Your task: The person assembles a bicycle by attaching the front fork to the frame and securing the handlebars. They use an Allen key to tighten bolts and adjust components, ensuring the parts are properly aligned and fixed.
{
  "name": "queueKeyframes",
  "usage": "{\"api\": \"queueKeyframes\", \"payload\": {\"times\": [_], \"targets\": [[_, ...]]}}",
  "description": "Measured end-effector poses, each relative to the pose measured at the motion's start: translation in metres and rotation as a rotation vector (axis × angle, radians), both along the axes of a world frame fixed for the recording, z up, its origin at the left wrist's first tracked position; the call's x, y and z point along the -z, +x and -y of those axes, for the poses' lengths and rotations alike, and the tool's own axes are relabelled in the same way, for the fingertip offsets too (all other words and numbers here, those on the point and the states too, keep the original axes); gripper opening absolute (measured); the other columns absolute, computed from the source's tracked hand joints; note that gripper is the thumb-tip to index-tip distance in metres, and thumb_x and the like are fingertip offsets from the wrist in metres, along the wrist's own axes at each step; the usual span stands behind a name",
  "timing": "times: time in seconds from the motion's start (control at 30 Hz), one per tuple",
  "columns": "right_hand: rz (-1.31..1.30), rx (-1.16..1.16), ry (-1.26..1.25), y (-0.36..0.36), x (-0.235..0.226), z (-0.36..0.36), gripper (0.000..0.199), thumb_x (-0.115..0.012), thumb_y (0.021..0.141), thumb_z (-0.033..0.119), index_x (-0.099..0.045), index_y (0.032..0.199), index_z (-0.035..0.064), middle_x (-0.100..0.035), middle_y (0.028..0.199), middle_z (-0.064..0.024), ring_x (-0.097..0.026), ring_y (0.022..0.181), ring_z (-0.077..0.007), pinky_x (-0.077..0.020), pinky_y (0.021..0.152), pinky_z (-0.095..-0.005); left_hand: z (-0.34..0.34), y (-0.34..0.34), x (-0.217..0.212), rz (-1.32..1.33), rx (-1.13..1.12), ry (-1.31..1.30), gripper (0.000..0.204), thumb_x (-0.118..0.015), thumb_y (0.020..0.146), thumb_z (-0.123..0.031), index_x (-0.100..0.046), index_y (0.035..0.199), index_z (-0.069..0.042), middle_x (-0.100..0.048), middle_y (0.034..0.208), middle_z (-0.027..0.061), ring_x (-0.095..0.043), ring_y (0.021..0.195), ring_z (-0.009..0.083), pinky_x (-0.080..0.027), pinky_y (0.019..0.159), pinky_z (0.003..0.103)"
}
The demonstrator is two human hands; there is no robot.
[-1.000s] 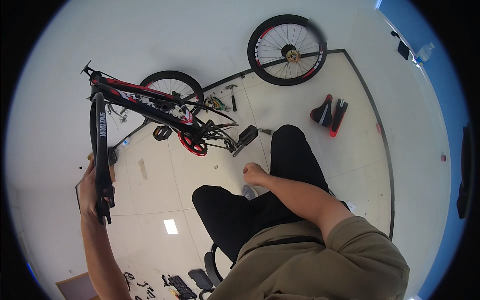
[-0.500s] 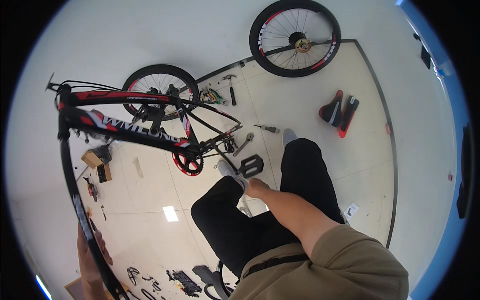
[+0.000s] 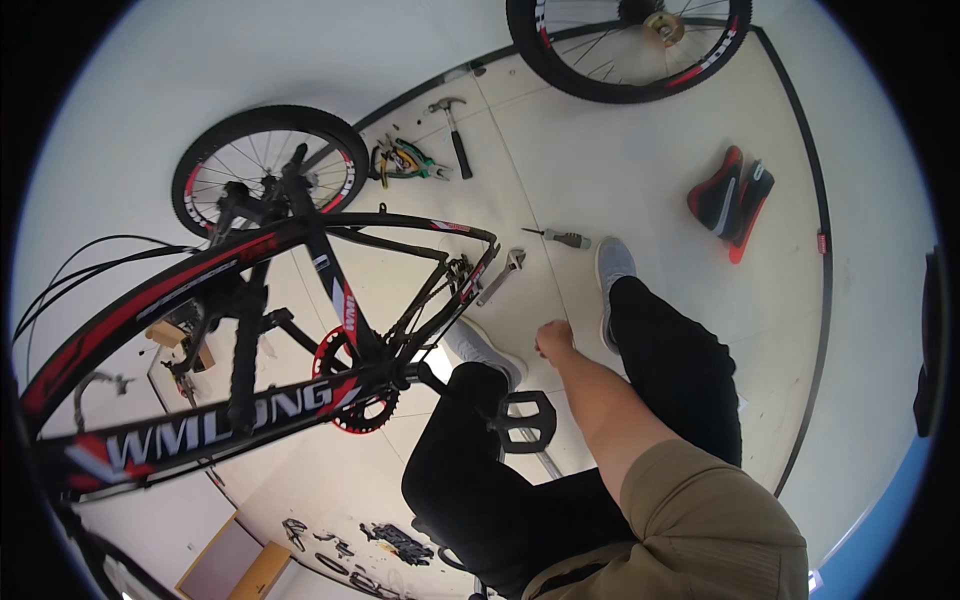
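Right hand [image 3: 553,340]: loosely curled into a fist at the end of the bare forearm, holding nothing, hanging free above the floor between the two shoes. Left hand: out of view past the lower left edge; whether it grips anything cannot be told. Bicycle frame [image 3: 250,330]: black and red, tilted, well to the left of the right hand and apart from it, its front end running out of the picture. What holds it up is cut off; judged risk is that it tips or swings toward the legs, since nothing visible props it. Rear wheel [image 3: 268,165]: mounted at the frame's far end, up and left of the hand. Loose wheel [image 3: 630,45]: far above the hand by the wall, top cut off by the picture edge. Chainring [image 3: 352,385]: red, down and left of the hand; teeth could catch the trouser leg close beside it. Pedal [image 3: 522,420]: black, just below the hand, in front of the left knee; likely to knock the shin if the crank turns. Hammer [image 3: 455,135], adjustable wrench [image 3: 500,276] and screwdriver [image 3: 565,238]: lying loose on the floor [image 3: 640,180] above the hand, near the feet, a tripping hazard. Red and black object [image 3: 735,200]: up and right of the hand, kind unclear. Small parts at lower left: too blurred to name.
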State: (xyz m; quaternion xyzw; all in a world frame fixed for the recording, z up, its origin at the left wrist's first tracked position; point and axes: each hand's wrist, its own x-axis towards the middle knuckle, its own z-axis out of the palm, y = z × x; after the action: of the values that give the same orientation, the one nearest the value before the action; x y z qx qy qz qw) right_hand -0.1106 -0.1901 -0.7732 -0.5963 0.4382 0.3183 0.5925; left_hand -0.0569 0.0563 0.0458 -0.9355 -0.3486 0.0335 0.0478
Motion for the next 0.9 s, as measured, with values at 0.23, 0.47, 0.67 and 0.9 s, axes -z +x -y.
{"api": "queueKeyframes", "payload": {"times": [0.23, 0.47, 0.67, 0.9], "targets": [[-0.058, 0.181, 0.064, 0.09, -0.002, -0.007, 0.014, -0.065, 0.084, 0.007, -0.065, 0.076, -0.0037, -0.063, 0.061, -0.0166, -0.063, 0.05, -0.0281, -0.0484, 0.046, -0.0425, 0.044, 0.009, 0.019, 0.097, -0.308, 0.012, 0.04, -0.055, 0.099, -0.013, -0.051, 0.139, -0.007, -0.035, 0.056, -0.0045, -0.032, 0.043, 0.0069, -0.024, 0.037, 0.027], [-0.221, 0.159, -0.01, 0.149, -0.002, -0.027, 0.029, -0.074, 0.084, 0.024, -0.064, 0.076, -0.0016, -0.065, 0.065, -0.0142, -0.065, 0.053, -0.026, -0.0493, 0.045, -0.0412, 0.031, -0.004, -0.004, 0.126, -0.33, 0.028, 0.047, -0.059, 0.099, -0.017, -0.045, 0.143, -0.007, -0.04, 0.054, -0.0036, -0.035, 0.043, 0.0076, -0.026, 0.037, 0.025], [-0.325, -0.004, -0.172, 0.157, 0.031, -0.033, 0.043, -0.074, 0.08, 0.037, -0.07, 0.094, -0.0037, -0.07, 0.095, -0.0229, -0.067, 0.089, -0.0361, -0.0521, 0.078, -0.0461, 0.032, 0.007, -0.003, 0.09, -0.279, 0.05, 0.05, -0.059, 0.098, -0.017, -0.044, 0.144, -0.006, -0.043, 0.053, -0.0021, -0.037, 0.042, 0.0082, -0.027, 0.037, 0.026], [-0.283, 0.045, -0.182, 0.174, -0.023, -0.02, 0.042, -0.065, 0.081, 0.024, -0.067, 0.113, -0.0036, -0.069, 0.114, -0.0258, -0.067, 0.109, -0.0407, -0.0513, 0.096, -0.0473, 0.04, 0.003, -0.002, 0.117, -0.294, 0.093, 0.047, -0.06, 0.098, -0.015, -0.046, 0.142, -0.005, -0.042, 0.053, -0.0024, -0.037, 0.042, 0.0081, -0.028, 0.038, 0.026]]}}
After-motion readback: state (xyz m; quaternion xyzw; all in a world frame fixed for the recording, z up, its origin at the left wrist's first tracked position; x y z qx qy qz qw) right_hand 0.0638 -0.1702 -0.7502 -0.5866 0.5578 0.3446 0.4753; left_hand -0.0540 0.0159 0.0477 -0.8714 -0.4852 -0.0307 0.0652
